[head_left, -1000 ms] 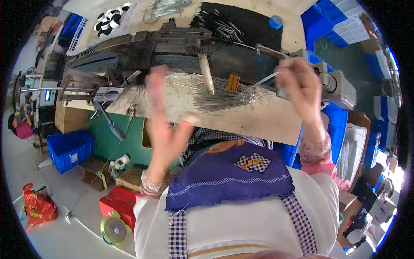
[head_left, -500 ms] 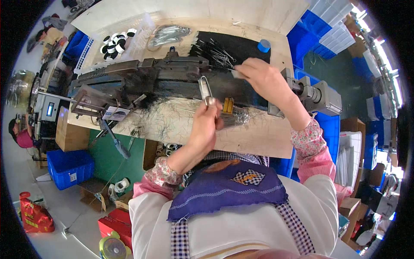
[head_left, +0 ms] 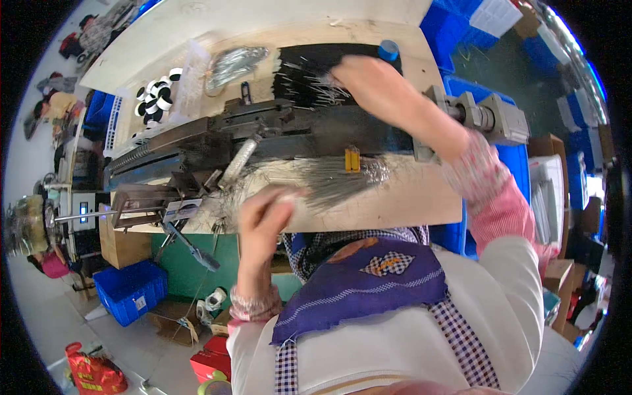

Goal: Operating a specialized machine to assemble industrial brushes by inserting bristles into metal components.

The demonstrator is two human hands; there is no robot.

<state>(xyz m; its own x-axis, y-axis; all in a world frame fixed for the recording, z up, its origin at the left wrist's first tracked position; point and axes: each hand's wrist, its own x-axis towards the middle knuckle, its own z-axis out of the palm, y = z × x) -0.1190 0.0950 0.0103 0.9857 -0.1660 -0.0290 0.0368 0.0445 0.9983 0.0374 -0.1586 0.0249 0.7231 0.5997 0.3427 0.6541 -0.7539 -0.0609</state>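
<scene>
My left hand [head_left: 263, 217] is above the bench's front edge, fingers curled in and smeared by motion; a pale patch shows at its fingertips, and what it holds cannot be made out. Left of it and farther off, a silver lever handle [head_left: 239, 162] slants from the dark metal bench machine [head_left: 224, 128]. Beyond the machine my right hand [head_left: 368, 78] reaches over a loose pile of thin metal wire pieces [head_left: 322, 82] on a black cloth [head_left: 299, 59]. Its fingers are drawn together at the pile; blur hides their tips and anything between them.
A bundle of thin wires [head_left: 332, 184] lies on the bench beside a yellow block [head_left: 352, 160]. At the back are a clear bin of black-and-white rolls [head_left: 156, 99], a bag of metal pieces [head_left: 234, 66] and a blue round cap [head_left: 388, 50]. A cylindrical motor [head_left: 497, 120] stands right.
My left hand has let go of the lever handle and moved left and nearer me; the handle has swung leftward. My right hand has moved from the machine to the wire pile. The view has shifted.
</scene>
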